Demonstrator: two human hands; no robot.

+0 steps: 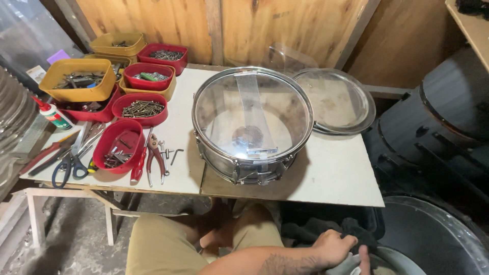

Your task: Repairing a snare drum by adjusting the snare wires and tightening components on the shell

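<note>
One hand (333, 248) — which one, I cannot tell — is clutching a dark cloth (351, 229) at five o'clock from the snare drum (252, 125).

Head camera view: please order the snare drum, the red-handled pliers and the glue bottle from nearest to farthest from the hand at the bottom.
Measured from the hand, bottom right:
1. snare drum, table centre.
2. red-handled pliers, left of the drum.
3. glue bottle, far left edge.
</note>
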